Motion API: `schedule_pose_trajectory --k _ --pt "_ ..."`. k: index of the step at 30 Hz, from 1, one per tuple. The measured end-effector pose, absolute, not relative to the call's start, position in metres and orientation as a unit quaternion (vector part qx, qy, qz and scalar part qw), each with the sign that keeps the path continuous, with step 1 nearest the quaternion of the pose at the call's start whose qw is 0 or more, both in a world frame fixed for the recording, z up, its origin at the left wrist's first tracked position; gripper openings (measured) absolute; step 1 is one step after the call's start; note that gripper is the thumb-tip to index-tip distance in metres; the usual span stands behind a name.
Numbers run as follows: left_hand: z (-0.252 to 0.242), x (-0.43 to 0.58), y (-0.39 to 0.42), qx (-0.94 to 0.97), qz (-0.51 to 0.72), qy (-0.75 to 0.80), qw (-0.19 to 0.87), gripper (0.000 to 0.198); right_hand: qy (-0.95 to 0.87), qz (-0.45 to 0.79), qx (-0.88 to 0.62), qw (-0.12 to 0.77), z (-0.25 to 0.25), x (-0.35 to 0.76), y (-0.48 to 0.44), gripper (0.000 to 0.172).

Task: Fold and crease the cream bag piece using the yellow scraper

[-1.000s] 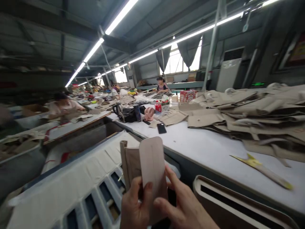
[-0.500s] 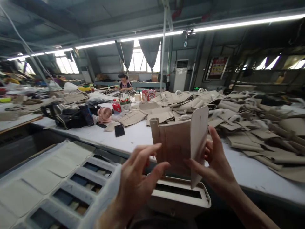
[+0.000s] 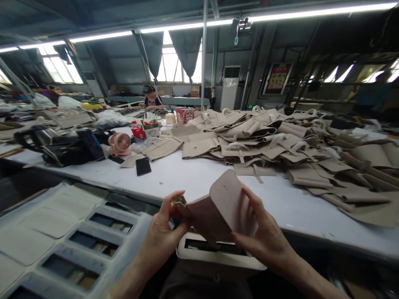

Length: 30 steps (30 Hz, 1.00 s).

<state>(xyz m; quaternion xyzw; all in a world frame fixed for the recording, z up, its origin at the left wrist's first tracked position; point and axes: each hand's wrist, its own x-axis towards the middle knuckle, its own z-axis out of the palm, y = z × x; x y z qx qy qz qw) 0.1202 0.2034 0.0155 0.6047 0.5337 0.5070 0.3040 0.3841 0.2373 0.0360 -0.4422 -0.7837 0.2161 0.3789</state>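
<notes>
Over the white worktable [image 3: 183, 182], left hand [image 3: 160, 234] and right hand [image 3: 260, 236] grip a folded beige leather piece [image 3: 218, 209] between them.

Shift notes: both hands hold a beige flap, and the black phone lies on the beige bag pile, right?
No: the head view shows the black phone on the white table, apart from the beige bag pile; the left hand and right hand hold the flap.

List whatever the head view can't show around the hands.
Inside of the beige pouch: hidden by its flap and the right hand.
Small metal fitting at its end, beside the left hand: too small to make out.
Pale slotted piece below: top partly hidden by the pouch.
Poster on the far wall: writing too small to read.
</notes>
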Motion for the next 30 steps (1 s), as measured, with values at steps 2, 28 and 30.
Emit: schedule_pose_trajectory --k 2,28,30 --pt "0.004 0.12 0.202 0.601 0.495 0.557 0.29 0.06 -0.794 0.215 -0.437 0.363 0.032 0.382 0.239 0.093" --pt "-0.155 0.129 0.182 0.251 0.579 0.428 0.647 0.083 -0.906 0.194 -0.375 -0.014 0.01 0.363 0.25 0.081" --pt "-0.152 0.135 0.181 0.236 0.586 0.416 0.654 0.09 -0.886 0.268 -0.379 -0.021 0.02 0.357 0.251 0.082"
